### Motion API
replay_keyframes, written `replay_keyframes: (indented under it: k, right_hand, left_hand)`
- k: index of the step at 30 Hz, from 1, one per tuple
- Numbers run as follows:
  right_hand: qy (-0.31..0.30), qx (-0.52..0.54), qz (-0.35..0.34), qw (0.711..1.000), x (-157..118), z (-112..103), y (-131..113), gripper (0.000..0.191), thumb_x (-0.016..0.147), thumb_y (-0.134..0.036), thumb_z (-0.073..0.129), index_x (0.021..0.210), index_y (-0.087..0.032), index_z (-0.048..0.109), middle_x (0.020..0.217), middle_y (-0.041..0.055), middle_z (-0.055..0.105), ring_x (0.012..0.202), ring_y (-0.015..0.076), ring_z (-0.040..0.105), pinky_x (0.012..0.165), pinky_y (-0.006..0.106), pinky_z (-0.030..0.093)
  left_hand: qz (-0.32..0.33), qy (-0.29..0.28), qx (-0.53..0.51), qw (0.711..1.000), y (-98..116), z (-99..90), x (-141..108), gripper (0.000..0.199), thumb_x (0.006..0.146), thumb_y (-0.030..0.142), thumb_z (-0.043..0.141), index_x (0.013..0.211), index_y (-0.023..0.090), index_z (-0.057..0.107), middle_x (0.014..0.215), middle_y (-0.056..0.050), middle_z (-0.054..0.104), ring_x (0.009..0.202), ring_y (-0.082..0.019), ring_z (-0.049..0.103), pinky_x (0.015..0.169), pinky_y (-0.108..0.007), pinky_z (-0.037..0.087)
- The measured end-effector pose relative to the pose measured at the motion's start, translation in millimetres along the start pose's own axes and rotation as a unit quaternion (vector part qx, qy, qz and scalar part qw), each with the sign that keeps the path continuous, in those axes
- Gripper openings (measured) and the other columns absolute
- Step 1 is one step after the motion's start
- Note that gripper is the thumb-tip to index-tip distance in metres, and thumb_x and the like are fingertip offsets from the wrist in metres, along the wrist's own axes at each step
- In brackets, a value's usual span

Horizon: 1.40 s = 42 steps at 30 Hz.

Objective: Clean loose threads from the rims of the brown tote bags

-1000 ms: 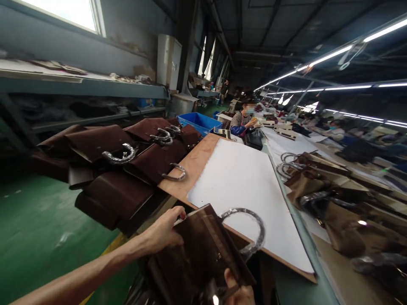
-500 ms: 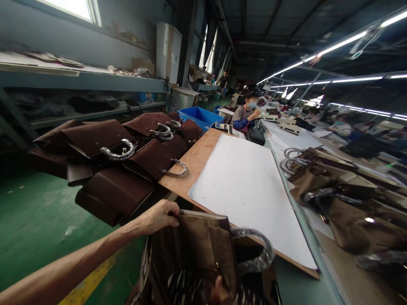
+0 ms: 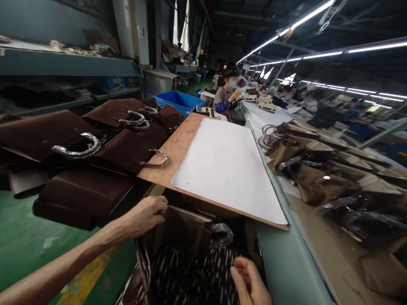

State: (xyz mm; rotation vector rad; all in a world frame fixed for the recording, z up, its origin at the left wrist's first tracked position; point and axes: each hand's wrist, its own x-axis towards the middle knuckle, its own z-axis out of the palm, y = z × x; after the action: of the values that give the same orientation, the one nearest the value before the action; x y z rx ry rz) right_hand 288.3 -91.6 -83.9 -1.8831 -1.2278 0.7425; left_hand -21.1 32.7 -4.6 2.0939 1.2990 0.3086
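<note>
A dark brown bag (image 3: 181, 228) with a plastic-wrapped handle (image 3: 221, 235) stands low at the centre, its opening toward me. My left hand (image 3: 148, 215) pinches the bag's upper left edge between thumb and fingers. At the lower right, my right hand (image 3: 249, 280) is in front of the bag, fingers curled and apart from the thumb, with nothing visible between them. Dark cloth with pale flecks (image 3: 193, 271) shows below the bag's edge, between the hands.
Brown bags (image 3: 85, 190) are piled at left. A white sheet (image 3: 225, 165) lies on a wooden board (image 3: 159, 173). More brown bags (image 3: 318, 182) cover the right table. Beyond are a blue bin (image 3: 178, 101) and a seated person (image 3: 224, 99) in striped sleeves.
My right hand has come up out of the bag and moved right. The bag's upper edge and handle sit lower against the board. The view has shifted rightward.
</note>
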Motion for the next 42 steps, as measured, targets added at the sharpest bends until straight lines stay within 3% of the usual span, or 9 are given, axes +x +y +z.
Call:
replay_keyframes:
  k: [4,7,12,17,21,29,34,38,42]
  right_hand:
    - [-0.055,-0.064,-0.147,0.986,16.9,-0.2,-52.9,0.041,0.074,-0.037,0.056,0.112,-0.021,0.052,0.120,0.0076,0.053,0.110,0.0234,0.049,0.095,0.034,0.040]
    - [-0.123,-0.089,-0.156,0.976,33.8,13.5,-90.4,0.052,0.072,-0.027,0.059,0.122,-0.023,0.046,0.129,0.0034,0.047,0.120,0.0207,0.041,0.104,0.034,0.031]
    - [-0.226,-0.092,-0.140,0.960,54.4,34.5,-118.5,0.044,0.070,-0.023,0.060,0.114,-0.024,0.054,0.111,0.0015,0.061,0.103,0.0183,0.053,0.090,0.029,0.039]
    - [-0.260,-0.139,-0.152,0.943,63.2,41.6,-122.3,0.013,0.073,-0.027,0.057,0.083,-0.026,0.066,0.072,-0.0043,0.065,0.072,0.0141,0.056,0.067,0.023,0.036]
    - [-0.260,-0.135,-0.146,0.945,69.4,41.0,-118.9,0.013,0.074,-0.030,0.056,0.071,-0.022,0.065,0.063,-0.0046,0.060,0.065,0.0124,0.052,0.061,0.021,0.032]
    - [-0.255,-0.108,-0.132,0.952,75.3,43.2,-109.4,0.014,0.075,-0.030,0.055,0.082,-0.025,0.066,0.071,-0.0047,0.064,0.072,0.0138,0.055,0.068,0.023,0.036]
    - [-0.269,-0.066,-0.119,0.953,78.0,42.5,-102.9,0.044,0.063,-0.029,0.069,0.105,-0.027,0.059,0.093,-0.0018,0.065,0.088,0.0171,0.057,0.079,0.025,0.041]
    - [-0.239,-0.111,-0.193,0.945,73.5,44.1,-104.3,0.060,0.056,-0.026,0.075,0.111,-0.025,0.051,0.101,-0.0011,0.059,0.089,0.0165,0.056,0.081,0.026,0.042]
    - [-0.163,-0.229,-0.255,0.925,66.2,55.8,-98.1,0.047,0.067,-0.018,0.066,0.111,-0.019,0.050,0.104,0.0043,0.057,0.090,0.0194,0.057,0.081,0.029,0.044]
  left_hand:
    - [0.011,-0.009,0.010,1.000,1.3,3.9,1.8,0.012,0.068,0.015,0.045,0.059,0.014,0.038,0.078,0.001,0.049,0.068,-0.012,0.044,0.064,-0.024,0.030]
    - [0.001,-0.008,0.012,1.000,0.8,5.0,-0.4,0.009,0.068,0.015,0.046,0.061,0.015,0.040,0.080,0.001,0.050,0.068,-0.011,0.044,0.064,-0.024,0.030]
    - [-0.011,-0.006,-0.010,1.000,-0.4,4.0,-3.1,0.003,0.068,0.017,0.048,0.066,0.016,0.047,0.084,0.003,0.053,0.071,-0.011,0.046,0.066,-0.023,0.030]
    - [-0.008,0.007,-0.045,0.999,-5.9,2.9,-2.1,0.015,0.073,0.022,0.045,0.061,0.014,0.042,0.083,0.001,0.053,0.069,-0.011,0.045,0.065,-0.023,0.031]
    - [-0.034,0.015,-0.048,0.998,-7.4,1.0,-0.3,0.014,0.073,0.020,0.043,0.061,0.015,0.039,0.067,0.002,0.045,0.063,-0.011,0.042,0.059,-0.023,0.029]
    - [-0.034,0.008,-0.054,0.998,-4.2,0.9,1.3,0.013,0.076,0.021,0.042,0.064,0.015,0.042,0.068,0.003,0.047,0.064,-0.011,0.043,0.059,-0.022,0.029]
    - [-0.055,0.026,-0.035,0.998,-2.4,3.4,5.5,0.013,0.074,0.023,0.044,0.064,0.015,0.044,0.065,0.002,0.048,0.063,-0.011,0.043,0.058,-0.023,0.028]
    - [-0.069,0.037,-0.023,0.997,-0.4,5.7,8.0,0.014,0.073,0.024,0.044,0.062,0.015,0.045,0.063,0.002,0.048,0.062,-0.012,0.043,0.058,-0.023,0.028]
    - [-0.089,0.044,-0.013,0.995,-2.7,7.7,9.7,0.016,0.073,0.026,0.045,0.061,0.015,0.045,0.062,0.002,0.047,0.062,-0.012,0.043,0.057,-0.023,0.028]
